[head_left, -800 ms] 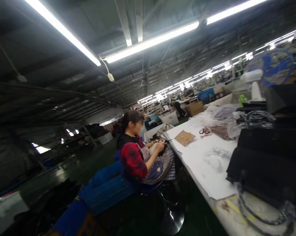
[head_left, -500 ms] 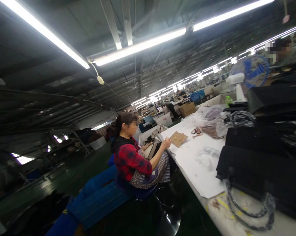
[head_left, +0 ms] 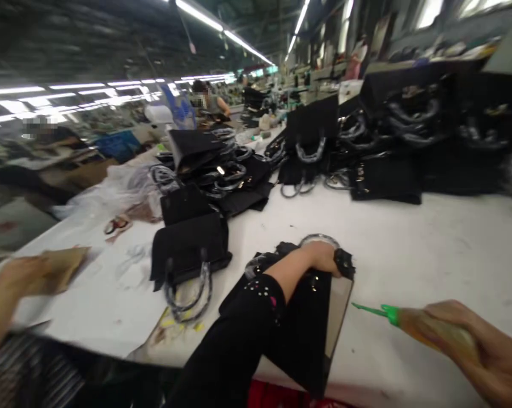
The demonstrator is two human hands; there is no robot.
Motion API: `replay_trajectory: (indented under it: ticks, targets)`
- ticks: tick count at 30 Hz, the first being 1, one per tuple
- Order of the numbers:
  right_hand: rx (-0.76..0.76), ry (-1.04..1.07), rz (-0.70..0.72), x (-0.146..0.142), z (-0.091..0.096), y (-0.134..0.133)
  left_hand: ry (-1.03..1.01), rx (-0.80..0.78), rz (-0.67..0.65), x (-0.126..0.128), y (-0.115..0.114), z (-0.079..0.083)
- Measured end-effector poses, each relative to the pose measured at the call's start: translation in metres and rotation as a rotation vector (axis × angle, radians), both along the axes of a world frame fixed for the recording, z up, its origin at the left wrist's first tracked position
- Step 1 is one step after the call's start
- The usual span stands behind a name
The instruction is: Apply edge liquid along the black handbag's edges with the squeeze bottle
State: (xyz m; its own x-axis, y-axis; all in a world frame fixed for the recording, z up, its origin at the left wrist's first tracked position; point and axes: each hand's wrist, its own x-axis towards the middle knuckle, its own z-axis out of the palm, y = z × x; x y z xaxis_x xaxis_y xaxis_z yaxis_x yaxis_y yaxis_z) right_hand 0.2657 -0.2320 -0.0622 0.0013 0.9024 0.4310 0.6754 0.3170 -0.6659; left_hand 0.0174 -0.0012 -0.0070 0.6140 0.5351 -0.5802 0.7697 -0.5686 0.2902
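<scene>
1. Gripping a black handbag [head_left: 300,334] in the lower centre of the head view, the left hand [head_left: 322,256] curls over its upper edge beside a plastic-wrapped handle [head_left: 319,237]. Its fingertips are hidden, so how firmly they press cannot be told.
2. The right hand [head_left: 481,337], lower right, is wrapped around a bottle [head_left: 415,327]; its thin green nozzle [head_left: 390,313] points left, near the bag but apart from it.
3. A hard squeeze could let the bottle's contents, probably liquid, drip onto the white table [head_left: 409,243] or stain the bag. A loose left grip might let the tilted bag slide.
4. The bag's faces look matte and flat; its long, narrow side panel [head_left: 339,306] is beige. The bottle seems translucent amber, the handle a glossy arch.
5. At far left, a co-worker's hand [head_left: 20,275] blurs beside brown cardboard [head_left: 68,266].
</scene>
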Motion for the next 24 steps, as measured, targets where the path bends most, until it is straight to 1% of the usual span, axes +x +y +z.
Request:
replay_trajectory:
  ticks: [1,2,6,10,14,16,19,20,21,24]
  targets:
    - [0.0,-0.016,-0.016,0.004,0.005,-0.007,-0.011,-0.003,-0.037,0.009,0.0,-0.005]
    - [0.014,-0.021,-0.024,0.004,0.009,-0.009,-0.015,0.004,-0.054,0.013,0.001,-0.007]
    - [0.105,-0.017,-0.022,-0.013,0.017,0.002,-0.007,0.042,-0.039,0.001,0.006,-0.007]
    - [0.121,-0.035,-0.022,-0.022,0.018,0.015,-0.005,0.053,-0.018,-0.001,0.005,-0.008]
    - [0.151,-0.071,0.037,-0.024,0.023,0.022,-0.014,0.053,-0.018,0.003,0.004,-0.009]
    - [0.14,-0.072,0.121,-0.025,0.025,0.022,-0.019,0.05,-0.021,0.003,0.004,-0.009]
    - [0.049,-0.049,0.326,-0.026,0.021,0.017,-0.019,0.042,-0.023,0.002,0.005,-0.009]
    - [0.02,-0.043,0.369,-0.025,0.018,0.015,-0.018,0.038,-0.022,0.002,0.005,-0.009]
    - [0.001,-0.044,0.374,-0.024,0.014,0.013,-0.016,0.035,-0.02,0.002,0.005,-0.009]
    - [0.023,-0.086,0.271,-0.018,0.003,0.009,-0.01,0.03,-0.01,0.002,0.006,-0.01]
